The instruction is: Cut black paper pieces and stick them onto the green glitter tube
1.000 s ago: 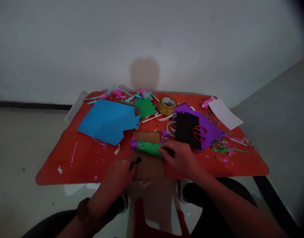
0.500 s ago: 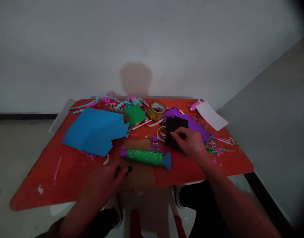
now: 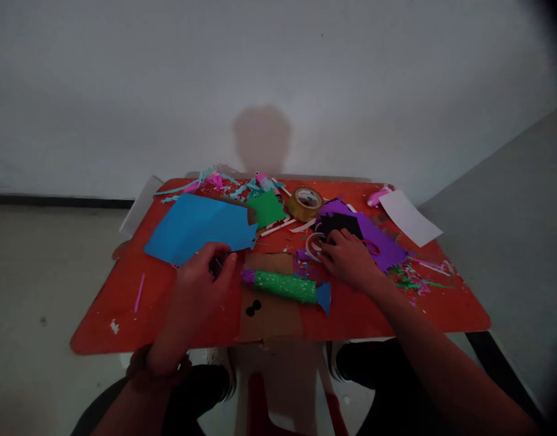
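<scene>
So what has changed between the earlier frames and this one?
The right hand let go of the green tube and moved forward and right to the black sheet. The left hand moved forward from the black dots to the blue sheet; its grip is unclear. The tube and tape roll stayed put.

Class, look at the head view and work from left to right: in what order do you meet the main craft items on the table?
Pink strip → blue sheet → green tube → black card → white sheet.
</scene>
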`<action>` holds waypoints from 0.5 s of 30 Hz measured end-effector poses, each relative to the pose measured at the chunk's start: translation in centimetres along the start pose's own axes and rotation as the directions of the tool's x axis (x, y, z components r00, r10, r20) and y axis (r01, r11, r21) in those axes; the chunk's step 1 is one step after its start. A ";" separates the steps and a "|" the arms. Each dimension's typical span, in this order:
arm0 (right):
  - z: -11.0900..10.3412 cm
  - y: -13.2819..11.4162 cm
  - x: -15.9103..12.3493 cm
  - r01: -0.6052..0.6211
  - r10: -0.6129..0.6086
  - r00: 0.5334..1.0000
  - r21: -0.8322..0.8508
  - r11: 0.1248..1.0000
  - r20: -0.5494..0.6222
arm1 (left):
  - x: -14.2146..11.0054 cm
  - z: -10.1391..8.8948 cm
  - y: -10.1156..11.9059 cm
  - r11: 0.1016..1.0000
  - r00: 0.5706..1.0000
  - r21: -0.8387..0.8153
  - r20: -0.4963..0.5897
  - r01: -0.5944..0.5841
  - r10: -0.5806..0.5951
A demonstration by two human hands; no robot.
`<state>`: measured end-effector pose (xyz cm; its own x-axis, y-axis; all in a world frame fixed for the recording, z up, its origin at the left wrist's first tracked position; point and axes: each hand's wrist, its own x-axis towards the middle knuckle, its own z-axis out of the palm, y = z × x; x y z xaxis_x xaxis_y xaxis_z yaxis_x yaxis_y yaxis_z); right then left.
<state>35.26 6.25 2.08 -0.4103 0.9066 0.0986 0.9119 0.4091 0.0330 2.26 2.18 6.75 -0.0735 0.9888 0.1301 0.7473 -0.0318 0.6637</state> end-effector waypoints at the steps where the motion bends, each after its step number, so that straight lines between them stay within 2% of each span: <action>1: -0.1 -0.2 0.0 0.019 -0.019 1.000 0.021 1.000 -0.013 | 0.3 -0.1 -0.2 1.000 1.000 -0.003 -0.015 -0.001 0.001; 4: -0.5 -1.6 0.0 0.119 -0.108 0.991 0.160 0.980 -0.074 | 1.0 -0.2 -0.6 1.000 1.000 -0.013 0.008 0.002 -0.002; 8: -1.0 -5.6 0.2 0.224 -0.195 0.974 0.330 0.917 -0.119 | 1.4 0.1 -0.5 0.999 0.996 0.043 0.086 -0.007 0.004; 11: -1.0 -8.1 0.1 0.261 -0.244 0.965 0.349 0.900 -0.093 | 1.3 0.4 -0.9 0.997 0.992 0.072 0.126 -0.011 0.002; 15: -0.6 -9.3 -0.4 0.243 -0.241 0.969 0.312 0.918 -0.045 | 0.6 0.6 -2.0 0.994 0.987 0.090 0.155 -0.056 0.042</action>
<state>26.93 2.04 2.38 -0.6174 0.7755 0.1321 0.7346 0.6284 -0.2560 1.09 2.96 5.03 0.0610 0.9973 0.0416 0.8066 -0.0738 0.5865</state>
